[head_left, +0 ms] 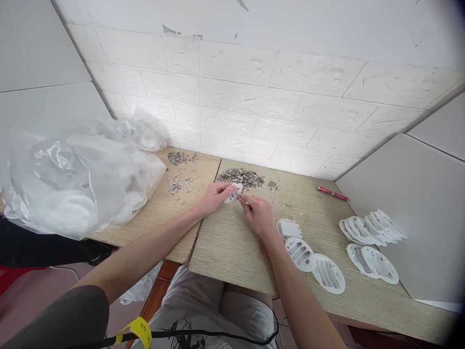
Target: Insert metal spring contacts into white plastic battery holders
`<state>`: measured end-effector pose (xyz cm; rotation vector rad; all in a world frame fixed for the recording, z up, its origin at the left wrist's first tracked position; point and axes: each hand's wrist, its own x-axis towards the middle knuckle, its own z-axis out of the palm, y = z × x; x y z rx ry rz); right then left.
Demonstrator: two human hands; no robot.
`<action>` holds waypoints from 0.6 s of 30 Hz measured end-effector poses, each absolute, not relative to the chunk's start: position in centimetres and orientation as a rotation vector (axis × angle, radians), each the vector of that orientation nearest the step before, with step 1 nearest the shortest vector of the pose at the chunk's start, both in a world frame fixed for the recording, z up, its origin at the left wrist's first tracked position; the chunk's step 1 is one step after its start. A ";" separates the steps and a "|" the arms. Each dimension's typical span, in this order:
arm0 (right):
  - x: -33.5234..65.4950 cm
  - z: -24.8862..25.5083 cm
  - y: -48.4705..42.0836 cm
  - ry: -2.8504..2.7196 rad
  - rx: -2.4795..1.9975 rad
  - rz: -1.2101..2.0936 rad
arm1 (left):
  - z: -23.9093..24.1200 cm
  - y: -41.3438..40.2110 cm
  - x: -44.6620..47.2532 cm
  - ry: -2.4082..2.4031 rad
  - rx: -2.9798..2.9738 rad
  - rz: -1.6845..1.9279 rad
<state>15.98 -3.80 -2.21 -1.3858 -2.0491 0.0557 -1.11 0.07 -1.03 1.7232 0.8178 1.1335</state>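
"N/A" on yellow tag (141,330), adjoining letters unclear

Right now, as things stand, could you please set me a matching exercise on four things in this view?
1. pen
2. big bag
3. largest heap
4. left hand

A. holding a white part
B. see-through, at the far left
C. red
D. many small grey pieces

Right pairs: 1-C, 2-B, 3-D, 4-A.

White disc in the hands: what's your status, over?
Left hand gripping white disc. Right hand working close at its right side. Metal-piece pile just beyond.
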 end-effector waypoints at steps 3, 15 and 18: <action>16.0 -2.3 -3.7 -2.054 -1.390 0.053 | -1.1 0.0 -1.0 0.805 1.741 1.137; 15.9 -1.7 -3.2 -1.829 -1.374 0.458 | -2.2 1.5 -0.6 0.731 1.205 1.192; 15.9 -1.6 -3.3 -1.802 -1.366 0.475 | -2.2 1.8 -0.4 0.708 1.122 1.188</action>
